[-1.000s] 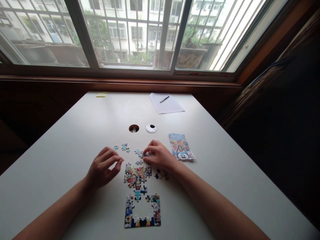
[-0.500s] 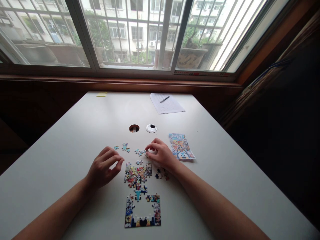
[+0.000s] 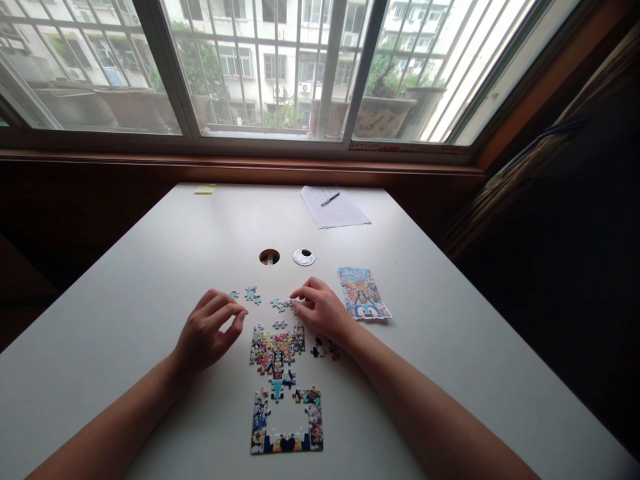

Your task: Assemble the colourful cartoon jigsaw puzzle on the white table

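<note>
A partly built jigsaw lies on the white table [image 3: 125, 320]: an upper colourful block [image 3: 277, 348] and a lower frame section [image 3: 287, 421] with a hollow middle. Loose light-blue pieces [image 3: 251, 294] lie beyond it, and a small joined cluster [image 3: 281, 305] sits by my right hand [image 3: 323, 309], whose fingertips pinch at its right end. My left hand [image 3: 207, 330] hovers left of the upper block, fingers curled with thumb and forefinger apart, holding nothing I can see. Dark loose pieces [image 3: 323, 349] lie under my right wrist.
A picture card [image 3: 363, 293] of the puzzle lies right of my right hand. Farther back are a cable hole [image 3: 269, 257], its white cap [image 3: 303, 257], a paper sheet [image 3: 336, 208] with a pen [image 3: 329, 199], and yellow sticky notes [image 3: 205, 189]. A window runs behind.
My right hand has shifted slightly up and right, staying on the small cluster of blue pieces. My left hand has barely moved.
</note>
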Demonstrator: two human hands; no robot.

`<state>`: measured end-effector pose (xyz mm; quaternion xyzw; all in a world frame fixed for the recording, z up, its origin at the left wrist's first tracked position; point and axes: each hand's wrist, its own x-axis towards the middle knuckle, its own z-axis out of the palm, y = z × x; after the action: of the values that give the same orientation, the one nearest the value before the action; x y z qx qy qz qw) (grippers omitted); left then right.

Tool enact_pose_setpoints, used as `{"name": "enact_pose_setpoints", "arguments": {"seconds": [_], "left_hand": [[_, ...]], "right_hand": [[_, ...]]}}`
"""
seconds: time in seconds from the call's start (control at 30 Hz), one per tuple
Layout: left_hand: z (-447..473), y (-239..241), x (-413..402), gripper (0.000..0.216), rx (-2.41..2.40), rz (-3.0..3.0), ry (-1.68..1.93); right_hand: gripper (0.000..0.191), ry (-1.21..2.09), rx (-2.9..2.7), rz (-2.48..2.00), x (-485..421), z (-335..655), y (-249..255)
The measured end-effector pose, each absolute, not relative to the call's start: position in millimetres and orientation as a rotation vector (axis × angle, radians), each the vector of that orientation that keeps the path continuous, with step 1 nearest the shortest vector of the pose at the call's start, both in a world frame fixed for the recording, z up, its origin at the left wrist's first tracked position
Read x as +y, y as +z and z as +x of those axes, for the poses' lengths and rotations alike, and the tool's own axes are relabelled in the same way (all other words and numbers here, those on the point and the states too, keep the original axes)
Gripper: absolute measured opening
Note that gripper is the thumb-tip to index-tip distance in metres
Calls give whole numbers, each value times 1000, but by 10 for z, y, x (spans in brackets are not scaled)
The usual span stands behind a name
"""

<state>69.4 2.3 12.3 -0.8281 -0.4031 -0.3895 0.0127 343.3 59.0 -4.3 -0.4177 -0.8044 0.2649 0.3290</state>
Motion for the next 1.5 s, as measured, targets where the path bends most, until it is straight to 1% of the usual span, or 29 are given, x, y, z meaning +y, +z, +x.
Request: {"name": "enact_pose_setpoints", "arguments": {"seconds": [0.17, 0.27, 0.5, 0.67, 1.03, 1.17, 1.33, 1.5], "left_hand": [[695, 93, 41, 15, -1270, -2597, -1171], [692, 67, 57, 20, -1292, -2611, -1085], [677, -11, 84, 35, -1316, -2620, -820], [693, -27, 79, 41, -1317, -2662, -719], [689, -2, 60, 33, -1253, -2683, -693], [679, 11, 48, 31, -1242, -2685, -734], [655, 40, 41, 24, -1190, -2716, -821], [624, 37, 52, 24, -1145, -2711, -948]], "right_hand": [[22, 564, -2273, -1066, 561, 3415, -8], [28, 511, -2378, -1096, 521, 3393, 26], [32, 421, -2480, -1089, 468, 3367, 46], [35, 406, -2522, -1071, 461, 3377, 38], [31, 460, -2521, -1065, 468, 3381, 61], [28, 483, -2504, -1067, 484, 3380, 83], [23, 444, -2482, -1035, 498, 3353, 97], [18, 414, -2473, -1037, 475, 3258, 211]]}}
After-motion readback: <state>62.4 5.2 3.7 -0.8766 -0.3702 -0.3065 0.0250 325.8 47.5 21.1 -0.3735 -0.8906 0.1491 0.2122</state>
